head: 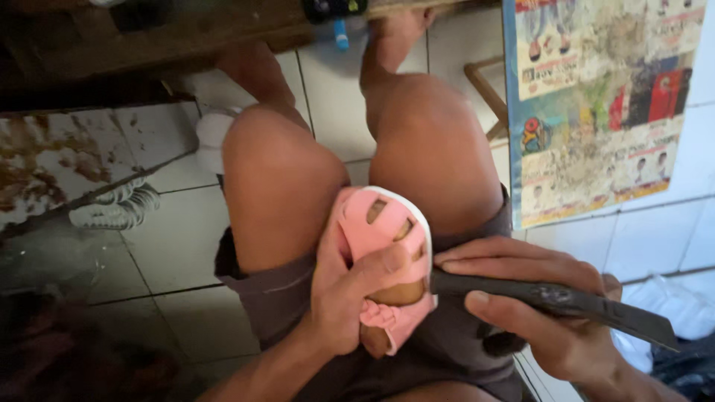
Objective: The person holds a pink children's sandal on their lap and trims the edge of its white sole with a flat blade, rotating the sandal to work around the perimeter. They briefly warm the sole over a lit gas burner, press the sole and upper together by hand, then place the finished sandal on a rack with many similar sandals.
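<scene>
Seated, trimming a small pink sandal (383, 246) held on the lap between the knees, left hand (342, 298) clasped round it, right hand (536, 313) gripping a dark blade (566, 301) against its sole edge; next, seemingly, a careful controlled cut.

Colourful poster (603, 104), wooden bench (149, 37)

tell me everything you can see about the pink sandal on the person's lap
The pink sandal is small, with a pink upper, cut-out openings, a white edge along the sole and a tan footbed showing through. A strap with a ruffled end hangs near its lower part. It lies tilted between the knees. The left hand grips it, thumb across the upper. A dark, flat, blade-like tool in the right hand meets its side at the sole edge.
</scene>
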Action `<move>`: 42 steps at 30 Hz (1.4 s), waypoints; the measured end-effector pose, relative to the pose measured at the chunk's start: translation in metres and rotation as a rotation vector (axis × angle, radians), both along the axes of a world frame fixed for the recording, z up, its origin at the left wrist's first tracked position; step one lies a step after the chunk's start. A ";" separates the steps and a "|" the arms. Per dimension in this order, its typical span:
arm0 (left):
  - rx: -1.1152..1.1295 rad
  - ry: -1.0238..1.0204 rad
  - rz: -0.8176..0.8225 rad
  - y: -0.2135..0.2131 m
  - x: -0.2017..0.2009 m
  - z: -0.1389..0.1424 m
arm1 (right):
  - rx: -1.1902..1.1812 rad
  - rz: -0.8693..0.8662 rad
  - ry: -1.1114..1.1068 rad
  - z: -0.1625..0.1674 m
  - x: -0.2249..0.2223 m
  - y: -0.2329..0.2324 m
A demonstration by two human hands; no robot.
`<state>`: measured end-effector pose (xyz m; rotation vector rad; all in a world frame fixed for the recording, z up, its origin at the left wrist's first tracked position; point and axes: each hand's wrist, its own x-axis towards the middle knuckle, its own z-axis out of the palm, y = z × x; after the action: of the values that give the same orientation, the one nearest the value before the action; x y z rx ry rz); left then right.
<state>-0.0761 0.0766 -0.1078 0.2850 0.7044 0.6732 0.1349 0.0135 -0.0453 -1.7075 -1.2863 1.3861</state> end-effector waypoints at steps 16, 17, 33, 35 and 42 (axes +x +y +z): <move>0.000 -0.035 -0.060 0.012 -0.001 0.002 | -0.052 -0.012 -0.038 0.004 0.001 0.017; -0.002 0.007 -0.068 0.013 -0.002 0.004 | -0.068 0.004 -0.009 0.005 0.003 0.018; -0.005 -0.022 -0.065 0.015 -0.006 0.004 | -0.002 0.213 -0.056 0.015 0.018 0.050; -0.100 -0.098 -0.051 0.014 -0.005 0.005 | -0.001 0.089 0.071 0.015 0.014 0.044; -0.100 -0.106 -0.020 0.012 -0.006 0.009 | 0.020 -0.252 0.138 0.003 -0.016 0.015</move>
<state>-0.0819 0.0883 -0.0991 0.1634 0.6303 0.6272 0.1193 0.0287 -0.0425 -1.6644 -0.9695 1.3124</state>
